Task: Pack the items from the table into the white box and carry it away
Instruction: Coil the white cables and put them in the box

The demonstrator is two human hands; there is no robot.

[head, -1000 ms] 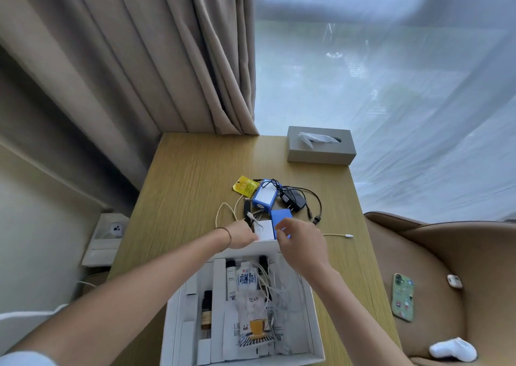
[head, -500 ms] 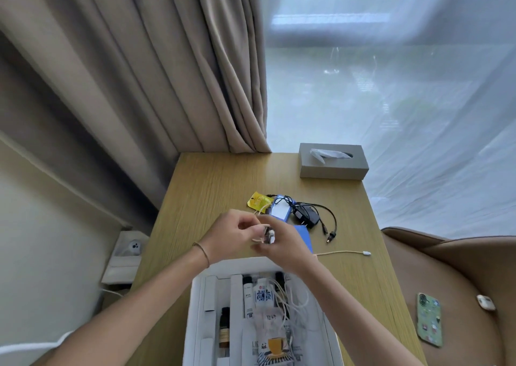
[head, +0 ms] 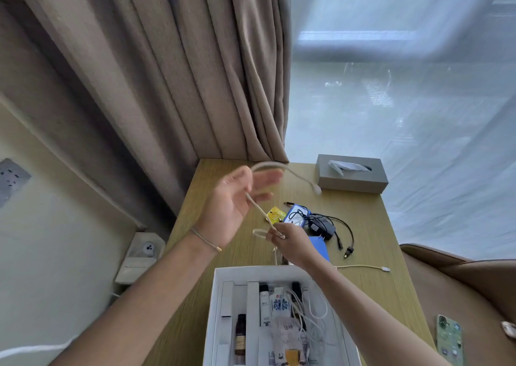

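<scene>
right hand (head: 290, 243) pinches cable (head: 258, 208) above box (head: 215, 304) | left hand (head: 231, 206) spread wide, cable looped over it, likely coiling to fit | adapter (head: 321, 226) beyond box, unpacked

The table (head: 371, 226) is matt, fine-grained wood. The box (head: 216, 310) looks like smooth white card. At eleven o'clock hangs a rough cloth curtain (head: 167, 72).

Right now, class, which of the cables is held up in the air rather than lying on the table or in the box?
The white cable strung between both hands.
</scene>
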